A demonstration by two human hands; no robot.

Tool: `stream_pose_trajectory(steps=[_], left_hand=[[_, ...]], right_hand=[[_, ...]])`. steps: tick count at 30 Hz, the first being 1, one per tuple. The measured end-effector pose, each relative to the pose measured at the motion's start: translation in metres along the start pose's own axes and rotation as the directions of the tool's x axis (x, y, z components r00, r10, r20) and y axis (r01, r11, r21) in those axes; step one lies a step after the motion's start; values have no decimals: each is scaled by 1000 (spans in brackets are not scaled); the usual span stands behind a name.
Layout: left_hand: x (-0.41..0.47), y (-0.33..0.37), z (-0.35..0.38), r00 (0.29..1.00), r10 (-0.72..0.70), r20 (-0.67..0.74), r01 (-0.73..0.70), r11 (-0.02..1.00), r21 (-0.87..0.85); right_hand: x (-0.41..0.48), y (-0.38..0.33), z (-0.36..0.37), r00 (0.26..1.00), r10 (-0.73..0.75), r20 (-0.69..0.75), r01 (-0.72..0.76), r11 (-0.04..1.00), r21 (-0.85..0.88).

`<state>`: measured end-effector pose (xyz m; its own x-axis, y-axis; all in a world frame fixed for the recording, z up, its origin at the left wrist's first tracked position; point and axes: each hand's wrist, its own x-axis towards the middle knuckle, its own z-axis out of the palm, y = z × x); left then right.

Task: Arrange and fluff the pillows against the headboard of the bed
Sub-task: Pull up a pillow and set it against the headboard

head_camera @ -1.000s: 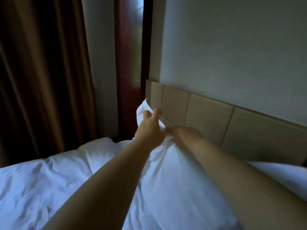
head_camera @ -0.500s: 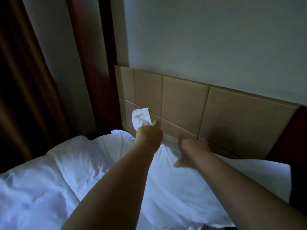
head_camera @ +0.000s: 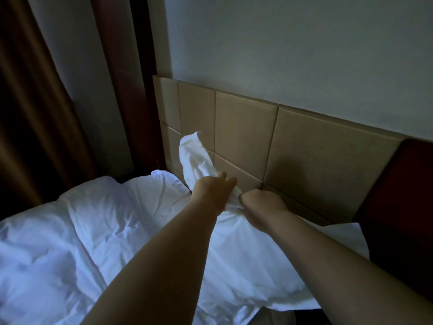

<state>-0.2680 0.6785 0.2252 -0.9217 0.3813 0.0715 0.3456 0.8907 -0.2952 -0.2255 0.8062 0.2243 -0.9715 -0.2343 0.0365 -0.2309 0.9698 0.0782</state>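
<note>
A white pillow point(head_camera: 243, 254) lies along the foot of the tan padded headboard point(head_camera: 304, 146). Its far corner flap point(head_camera: 194, 156) sticks up against the headboard panels. My left hand point(head_camera: 212, 193) grips the pillowcase just below that flap. Close to its right, my right hand point(head_camera: 262, 200) is closed on the pillow's top edge, touching the headboard's base. My forearms hide part of the pillow.
A rumpled white duvet point(head_camera: 58, 242) covers the bed to the left. Brown curtains point(head_camera: 30, 102) hang at far left beside a dark red wooden frame point(head_camera: 121, 78). A dark red panel point(head_camera: 403, 195) adjoins the headboard on the right. The wall above is plain.
My right hand has moved left and closed on the pillow's top edge next to my left hand. The corner flap stands taller against the headboard. The view shifted slightly.
</note>
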Motion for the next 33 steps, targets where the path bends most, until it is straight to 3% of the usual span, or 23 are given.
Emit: stream_pose_trajectory(steps=[4,7,11,16,19,24,33], left_hand=[[-6,11,-1,1000,8,7,-9,985,173],[-9,11,0,998,17,55,-29,974,225],[-5,0,-10,997,-37,61,24,981,193],[19,-40,-52,990,-130,-50,137,969,204],[39,-74,-64,977,-196,-85,208,963,173],[98,-154,-36,965,-235,-118,247,964,99],[219,-331,-36,966,-176,-190,171,984,-40]], right_hand=[[-10,12,16,990,141,24,-143,979,147],[-18,19,28,964,242,111,-256,956,141],[-10,20,15,985,156,72,-158,987,25],[26,17,-43,990,118,-72,-112,990,85],[64,2,-64,987,94,-133,-83,993,86],[160,-31,-82,984,139,-113,-125,984,125],[348,-85,-141,955,152,-256,-124,985,123]])
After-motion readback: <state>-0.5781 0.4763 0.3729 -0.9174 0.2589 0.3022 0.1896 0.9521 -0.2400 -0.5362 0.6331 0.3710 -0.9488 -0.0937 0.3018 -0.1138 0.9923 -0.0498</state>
